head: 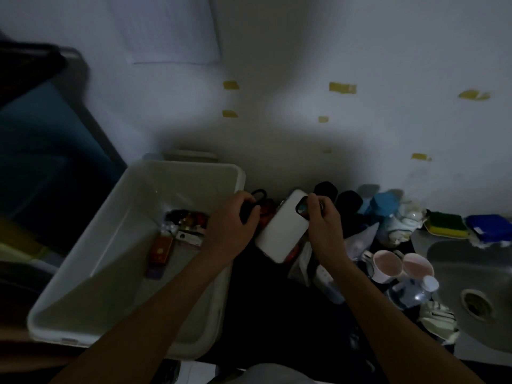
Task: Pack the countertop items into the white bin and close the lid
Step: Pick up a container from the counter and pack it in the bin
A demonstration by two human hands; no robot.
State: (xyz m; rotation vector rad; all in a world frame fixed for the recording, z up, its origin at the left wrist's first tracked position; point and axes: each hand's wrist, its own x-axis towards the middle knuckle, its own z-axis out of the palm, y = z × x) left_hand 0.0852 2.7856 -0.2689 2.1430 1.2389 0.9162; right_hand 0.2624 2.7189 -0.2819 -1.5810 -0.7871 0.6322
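Slantwise, right hand [322, 225] grips white phone [279, 228], lens end farthest.

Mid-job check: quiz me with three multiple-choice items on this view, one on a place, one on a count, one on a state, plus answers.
1. Where do the small boxes and packets lie?
A. inside the white plastic bin
B. in a drawer
C. on a shelf

2. How many white mugs stand beside the steel sink?
A. one
B. two
C. four

3. What are the hands doing?
A. both lie open
B. the left hand grips a dark object, the right hand holds a white rounded slab
C. both press a lid

Answers: 1 A, they rest on the bin's floor; 2 B, two rims show side by side; 3 B, fingers curl round each thing.
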